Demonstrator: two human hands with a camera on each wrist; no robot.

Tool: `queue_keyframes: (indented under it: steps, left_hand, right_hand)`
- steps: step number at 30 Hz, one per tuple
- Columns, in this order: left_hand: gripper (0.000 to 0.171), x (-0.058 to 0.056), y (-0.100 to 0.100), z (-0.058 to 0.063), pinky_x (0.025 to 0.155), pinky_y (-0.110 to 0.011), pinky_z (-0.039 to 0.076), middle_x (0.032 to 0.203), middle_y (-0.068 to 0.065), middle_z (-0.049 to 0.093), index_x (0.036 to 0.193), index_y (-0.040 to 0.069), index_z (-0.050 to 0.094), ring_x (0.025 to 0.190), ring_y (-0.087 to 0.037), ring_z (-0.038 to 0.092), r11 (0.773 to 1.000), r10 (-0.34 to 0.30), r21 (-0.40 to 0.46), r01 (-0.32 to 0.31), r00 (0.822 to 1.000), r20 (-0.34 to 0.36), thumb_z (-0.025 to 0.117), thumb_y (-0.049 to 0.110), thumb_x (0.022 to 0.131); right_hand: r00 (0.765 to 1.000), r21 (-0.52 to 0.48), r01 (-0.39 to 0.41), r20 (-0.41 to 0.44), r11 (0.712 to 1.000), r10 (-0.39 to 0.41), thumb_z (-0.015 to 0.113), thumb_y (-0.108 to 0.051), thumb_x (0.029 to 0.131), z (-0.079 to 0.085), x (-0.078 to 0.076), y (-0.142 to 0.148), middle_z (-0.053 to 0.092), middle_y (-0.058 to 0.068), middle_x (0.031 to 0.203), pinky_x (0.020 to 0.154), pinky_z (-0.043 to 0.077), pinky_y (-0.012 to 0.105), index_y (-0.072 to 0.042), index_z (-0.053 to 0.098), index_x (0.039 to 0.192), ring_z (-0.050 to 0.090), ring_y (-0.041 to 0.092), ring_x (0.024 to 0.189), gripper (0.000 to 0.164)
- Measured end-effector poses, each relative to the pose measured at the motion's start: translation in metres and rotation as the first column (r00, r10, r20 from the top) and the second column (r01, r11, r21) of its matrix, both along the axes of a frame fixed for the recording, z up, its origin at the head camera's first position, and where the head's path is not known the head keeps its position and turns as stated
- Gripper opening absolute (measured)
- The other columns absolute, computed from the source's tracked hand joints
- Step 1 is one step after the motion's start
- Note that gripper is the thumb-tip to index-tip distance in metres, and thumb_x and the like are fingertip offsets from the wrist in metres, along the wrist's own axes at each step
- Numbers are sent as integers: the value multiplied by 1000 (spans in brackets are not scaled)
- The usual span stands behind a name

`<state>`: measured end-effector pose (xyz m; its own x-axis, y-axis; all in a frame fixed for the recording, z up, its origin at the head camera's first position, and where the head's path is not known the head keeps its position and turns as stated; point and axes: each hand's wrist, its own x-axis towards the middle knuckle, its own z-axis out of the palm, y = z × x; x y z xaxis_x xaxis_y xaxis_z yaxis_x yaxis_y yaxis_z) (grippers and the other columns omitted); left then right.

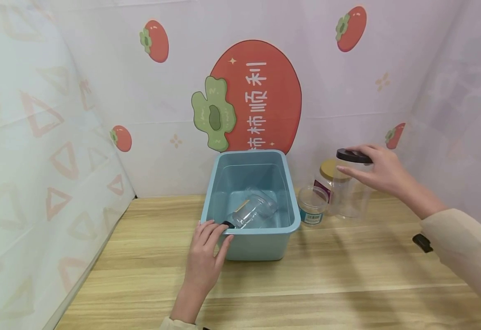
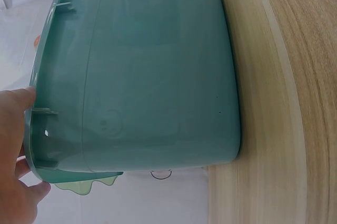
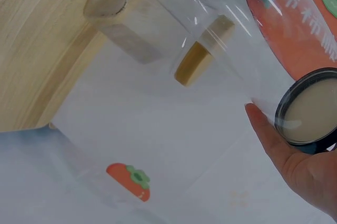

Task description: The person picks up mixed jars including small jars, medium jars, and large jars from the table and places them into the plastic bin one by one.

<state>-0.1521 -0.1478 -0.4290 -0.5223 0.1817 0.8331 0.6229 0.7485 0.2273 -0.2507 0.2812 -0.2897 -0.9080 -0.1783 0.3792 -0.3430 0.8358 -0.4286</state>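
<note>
My left hand point(image 1: 202, 257) grips the rim of a blue plastic bin point(image 1: 261, 245) at its near left corner, fingers over the edge and thumb at the front. Inside the bin lie clear plastic jars point(image 1: 249, 210), at least one with a black lid point(image 1: 228, 224) close by the left fingertips. On the right, my right hand point(image 1: 374, 167) holds a tall clear jar point(image 1: 349, 199) by its black lid point(image 3: 308, 109), thumb toward the near side and fingers across the top. The jar is upright, and its see-through wall overlaps the jar behind.
A low clear jar point(image 1: 311, 204) with a teal label stands right beside the bin. Behind it is a gold-lidded jar point(image 1: 332, 170). A small black piece point(image 1: 422, 243) shows by the right sleeve. Persimmon-printed cloth point(image 1: 174, 91) walls the wooden table point(image 1: 149, 256) behind and at both sides.
</note>
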Motion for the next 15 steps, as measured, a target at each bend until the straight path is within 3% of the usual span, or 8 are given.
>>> queue_keyframes:
  steps: [15]
  left_hand:
    - [34,0,1,1,108,-71,46,109,-11,73,110,1,74,119,-34,63,1000,4,1,-4,1000,15,62,32,108]
  right_hand:
    - [1000,23,-4,3,1000,4,80,-39,94,12,-3,-9,54,35,141,91,49,69,0,60,143,54,53,122,66]
